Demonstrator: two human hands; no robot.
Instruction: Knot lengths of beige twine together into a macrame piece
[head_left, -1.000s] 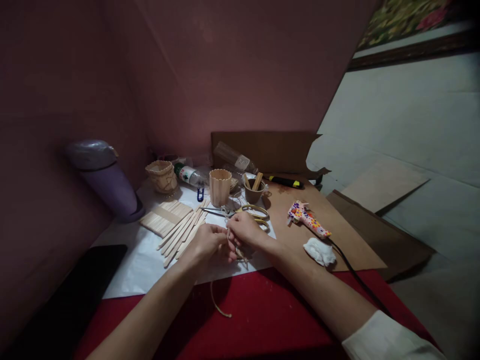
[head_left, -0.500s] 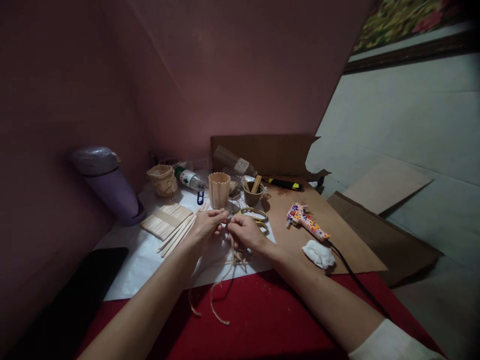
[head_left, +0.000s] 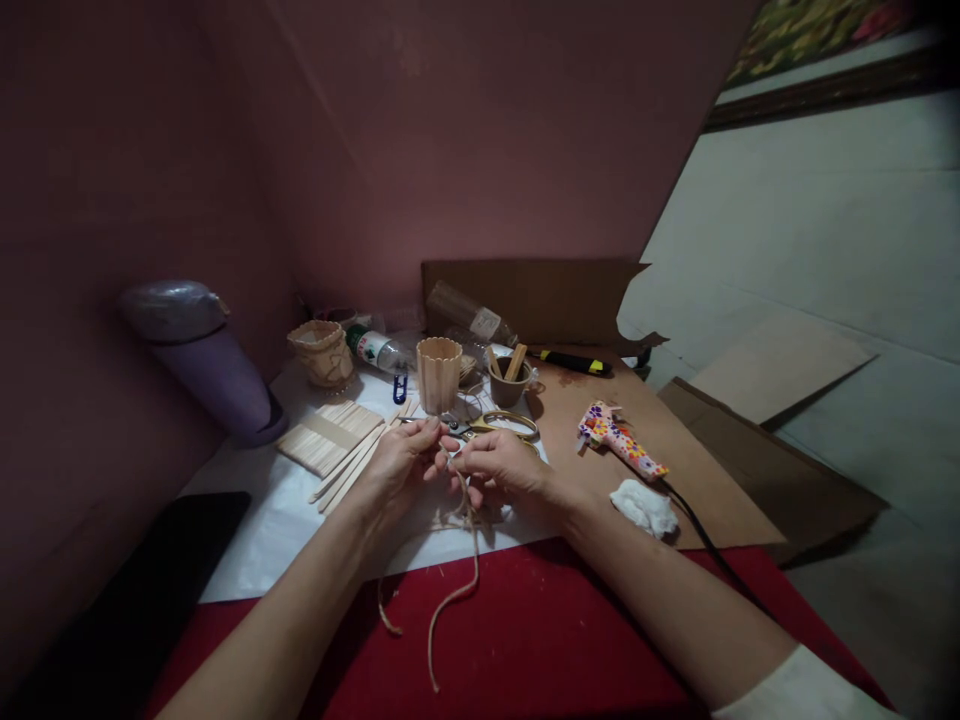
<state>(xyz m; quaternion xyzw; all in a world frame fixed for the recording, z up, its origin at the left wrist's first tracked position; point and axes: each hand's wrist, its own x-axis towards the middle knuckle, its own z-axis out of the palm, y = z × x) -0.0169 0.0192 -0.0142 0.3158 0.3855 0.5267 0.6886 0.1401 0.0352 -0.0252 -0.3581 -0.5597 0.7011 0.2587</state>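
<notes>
Both forearms angled inward, left hand (head_left: 411, 455) and right hand (head_left: 501, 466) close together, fingers bent, fingertips pinched.

Room is offered by the bare cardboard (head_left: 709, 470) right of the glue gun (head_left: 621, 440); passage is obstructed beyond it by the black-and-yellow tool (head_left: 576, 362), nearer by white wadding (head_left: 643, 508) and cord (head_left: 694, 525).

Right now the left hand (head_left: 407, 455) and right hand (head_left: 508, 466) crowd the twine (head_left: 475, 560), and its path between the fingers is too small to follow! The right hand masks part of the scissors (head_left: 510, 418). Some loose craft sticks (head_left: 351, 466) slip out of sight under the left hand and wrist, while the power cord (head_left: 699, 522) vanishes behind the right forearm (head_left: 660, 590). Top right, the framed picture (head_left: 825, 42) is cut off, its flowers blurred.
</notes>
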